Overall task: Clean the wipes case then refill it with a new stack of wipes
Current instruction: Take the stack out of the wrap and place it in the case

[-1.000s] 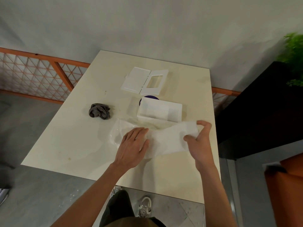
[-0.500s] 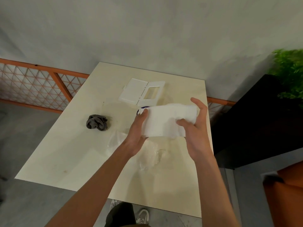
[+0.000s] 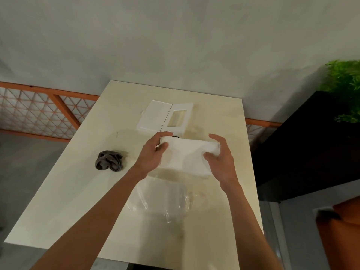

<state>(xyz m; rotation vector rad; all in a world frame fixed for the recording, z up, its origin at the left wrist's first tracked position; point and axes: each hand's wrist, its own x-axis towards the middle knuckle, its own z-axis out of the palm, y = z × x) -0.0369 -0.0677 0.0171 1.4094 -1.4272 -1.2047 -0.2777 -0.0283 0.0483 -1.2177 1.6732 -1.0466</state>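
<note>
**Head view: new stack held two-handed, case lid open beyond it**

The left hand and right hand each grip one short end of the stack of wipes, fingers curled over the far edge and thumbs on the near face. Judgement: the end-to-end hold keeps the soft stack square for lowering.

The stack sits near the table's centre. The case body is not visible and is probably hidden behind the stack. The case lid lies opened flat at 12 o'clock of the stack, clear of the drop.

The crumpled clear wrapper is at 6 o'clock and the grey cloth at 9 o'clock, both likely set aside.

Surface: pale cream, slightly glossy. Room: grey wall at 12 o'clock, orange lattice railing at 10 o'clock, dark cabinet with a plant at 3 o'clock.
</note>
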